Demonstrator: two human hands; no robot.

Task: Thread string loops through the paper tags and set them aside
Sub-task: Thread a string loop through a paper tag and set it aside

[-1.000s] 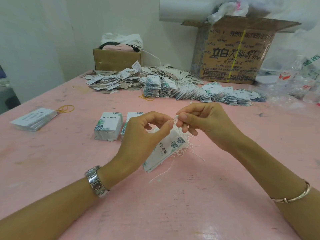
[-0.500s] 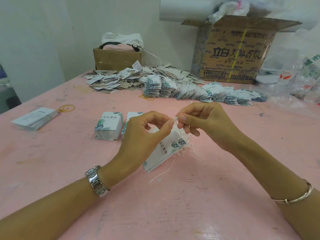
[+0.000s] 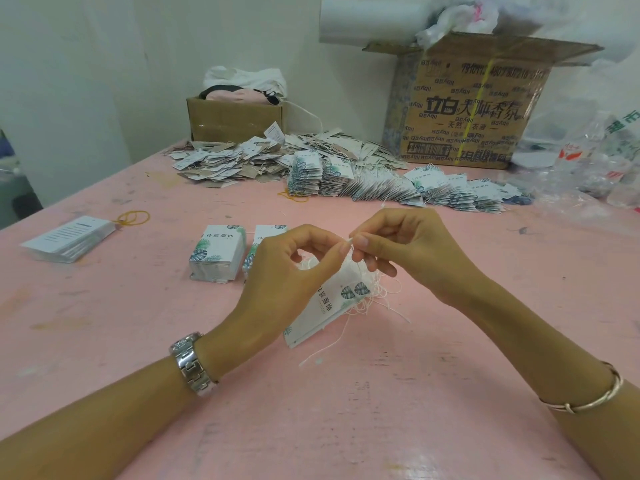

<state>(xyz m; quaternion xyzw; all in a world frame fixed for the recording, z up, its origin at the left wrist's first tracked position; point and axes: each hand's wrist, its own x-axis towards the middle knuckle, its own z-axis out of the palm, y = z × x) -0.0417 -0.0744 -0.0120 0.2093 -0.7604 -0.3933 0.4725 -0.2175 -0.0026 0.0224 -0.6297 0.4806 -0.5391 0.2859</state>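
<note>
My left hand holds a small stack of white paper tags with leaf prints, raised over the pink table, thumb and forefinger pinching at its top edge. My right hand meets it there and pinches the end of a white string. A tangle of white string loops hangs below the tags, and one strand trails down onto the table.
Two stacks of unthreaded tags sit just beyond my left hand. A long row of threaded tags and a loose heap lie farther back, before two cardboard boxes. A separate card stack with rubber bands lies left; plastic bags are at right.
The hands stay almost still. My right fingertips have shifted slightly at the top of the tag stack, drawing the string end a little higher.
</note>
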